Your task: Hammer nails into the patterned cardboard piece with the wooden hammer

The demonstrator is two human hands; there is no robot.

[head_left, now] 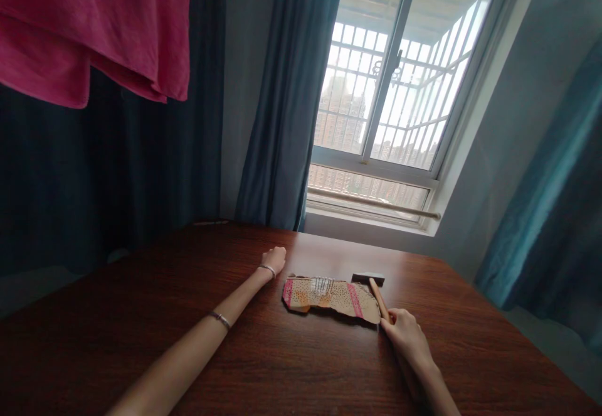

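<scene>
A wooden-handled hammer [380, 298] is in my right hand [403, 334], whose fingers wrap round the handle. Its dark head lies at the far end, beside the right part of a torn cardboard piece [338, 302]. Pink bands, orange patches and many small holes or dots mark the cardboard, which lies flat. Several thin metal nails [323, 285] show in a row near its upper edge. To the left of the cardboard, my left hand [274, 259] rests on the table, closed like a fist; anything inside it is hidden. A bracelet circles that wrist and another band sits on the forearm.
A brown wooden table [263, 359] fills the lower view, its far edge near the window wall. Dark blue curtains [277, 121] hang behind it and at right. Pink cloth [136, 33] hangs at upper left. The window [385, 77] has bars outside.
</scene>
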